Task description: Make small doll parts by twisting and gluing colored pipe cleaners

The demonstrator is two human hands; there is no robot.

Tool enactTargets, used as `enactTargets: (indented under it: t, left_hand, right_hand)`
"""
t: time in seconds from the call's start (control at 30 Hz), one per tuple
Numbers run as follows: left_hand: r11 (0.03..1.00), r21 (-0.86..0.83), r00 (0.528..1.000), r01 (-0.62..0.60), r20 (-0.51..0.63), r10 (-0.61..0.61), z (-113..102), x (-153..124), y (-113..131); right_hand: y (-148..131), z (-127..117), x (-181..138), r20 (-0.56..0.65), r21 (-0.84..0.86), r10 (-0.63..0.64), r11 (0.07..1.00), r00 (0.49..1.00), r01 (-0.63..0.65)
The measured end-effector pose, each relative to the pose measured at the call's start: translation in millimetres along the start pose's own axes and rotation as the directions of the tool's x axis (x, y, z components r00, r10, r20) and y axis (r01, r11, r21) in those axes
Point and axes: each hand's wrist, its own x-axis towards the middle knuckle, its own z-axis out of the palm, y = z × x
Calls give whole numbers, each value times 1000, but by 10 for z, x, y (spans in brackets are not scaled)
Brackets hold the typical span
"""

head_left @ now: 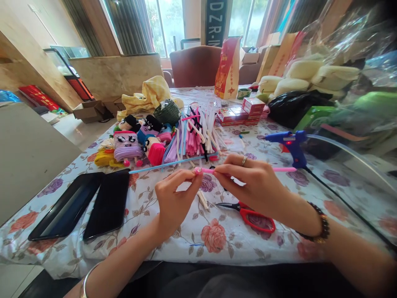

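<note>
A pink pipe cleaner [284, 169] stretches between my hands, its left end coiled into a small curl. My left hand [176, 194] pinches that curl between thumb and forefinger. Close beside it, my right hand [248, 178] pinches the straight part, and the free length sticks out to the right behind the hand. Red-handled scissors [256, 219] lie beneath my right hand, blades pointing left. A light blue pipe cleaner [164, 165] lies on the table just beyond my left hand. Behind my hands is a pile of pipe cleaners [195, 136] in pink, white, blue, purple and black.
Two black phones [107, 207] lie at left. Several fuzzy dolls with faces [127, 145] sit behind them. A blue glue gun [290, 145], red light on, stands at right, its black cord [338, 194] running to the right edge. Small red boxes [252, 106] and a paper bag [228, 68] stand farther back.
</note>
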Motion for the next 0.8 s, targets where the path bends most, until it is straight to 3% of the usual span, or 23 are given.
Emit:
enactTargets:
  t: [0.23,0.6,0.7,0.8]
  left_hand:
    - [944,198,964,-263,22,264,-17,2,-8]
    - [803,374,884,-463,137,446,-19,-50,-113]
    - [828,358,900,-432,116,419,-9,-59,-115]
    - [935,243,966,-258,52,253,10,-47,-70]
  right_hand:
    - [-97,84,-47,-8,45,42,998,999,-41]
    - [-178,144,-83,36,2,-43,999,998,43]
    - [-159,116,-76,17,-20,-61,998,998,62]
    - [-85,66,-57,20,-23,-38,999,999,38]
